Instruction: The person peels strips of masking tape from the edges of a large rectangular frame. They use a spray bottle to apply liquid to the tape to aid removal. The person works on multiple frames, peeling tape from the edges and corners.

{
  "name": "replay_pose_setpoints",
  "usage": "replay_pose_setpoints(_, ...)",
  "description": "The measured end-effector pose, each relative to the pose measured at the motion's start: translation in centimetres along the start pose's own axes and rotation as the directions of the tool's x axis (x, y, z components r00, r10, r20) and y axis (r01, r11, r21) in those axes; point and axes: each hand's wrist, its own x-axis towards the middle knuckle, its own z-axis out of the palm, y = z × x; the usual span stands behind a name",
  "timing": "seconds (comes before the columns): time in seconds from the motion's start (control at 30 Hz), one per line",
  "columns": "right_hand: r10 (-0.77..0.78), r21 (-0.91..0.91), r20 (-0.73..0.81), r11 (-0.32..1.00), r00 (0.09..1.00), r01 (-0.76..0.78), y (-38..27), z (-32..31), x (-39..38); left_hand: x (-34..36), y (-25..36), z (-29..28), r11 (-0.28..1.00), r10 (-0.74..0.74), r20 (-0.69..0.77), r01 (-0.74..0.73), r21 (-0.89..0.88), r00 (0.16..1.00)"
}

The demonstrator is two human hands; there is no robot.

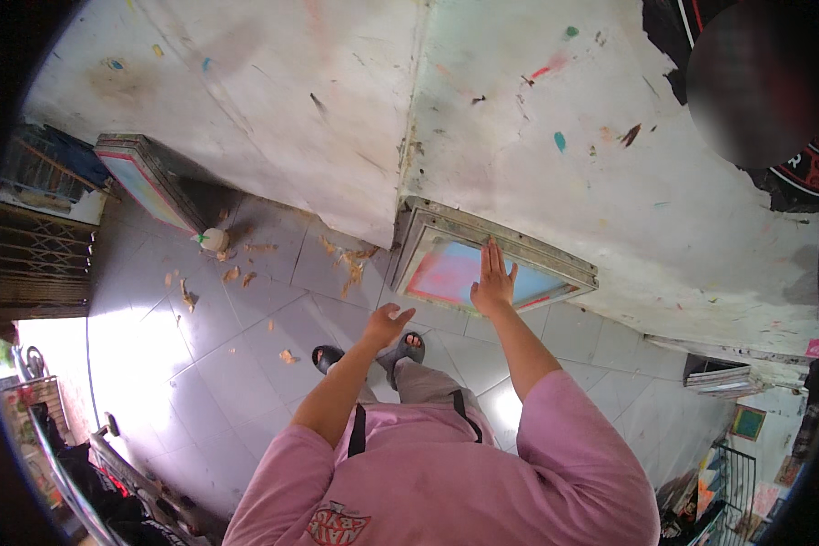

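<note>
Grey floor tiles [246,332], strewn with brown scraps [355,267], meet a white, paint-flecked surface [519,100] with a seam down it. Two hands show: the right hand [493,280] lies open, fingers straight, against the pink-and-blue framed panel [450,270]; the left hand [389,326], empty and loosely spread, hovers near its lower left corner. That panel sits at the white surface's lower edge, right of the seam. Two dark sandals [411,348], one second framed panel [146,187] farther left. The right hand covers part of its panel; black cloth [801,187] is cut off by the dark rim.
</note>
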Motion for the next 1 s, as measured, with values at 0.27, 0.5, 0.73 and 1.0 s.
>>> replay_pose_setpoints(0.27, -0.003, 0.018, -0.055, 1.0, 0.998, 0.004, -0.6, 2.9, -4.4, 2.2, 6.6, -0.2, 0.875, 0.465, -0.424, -0.33, 0.355, 0.777)
replay_pose_setpoints(0.5, -0.036, 0.073, -0.062, 0.997, 0.997, 0.041, 2.0, 3.6, -10.4, 0.9, 6.4, 1.6, 0.508, 0.007, 0.465, -0.404, 0.761, 0.885)
replay_pose_setpoints(0.73, -0.258, 0.135, 0.21, 0.963, 0.943, 0.233, 4.4, 8.0, -10.8, -5.1, 1.0, 1.6, 0.65, 0.315, 0.121, -0.307, 0.695, 0.941)
replay_pose_setpoints(1.0, -0.53, 0.231, 0.14, 0.839, 0.837, 0.492, -5.5, -3.2, -10.1, -11.6, -9.4, -3.4, 0.886, 0.463, -0.659, -0.281, 0.37, 0.593)
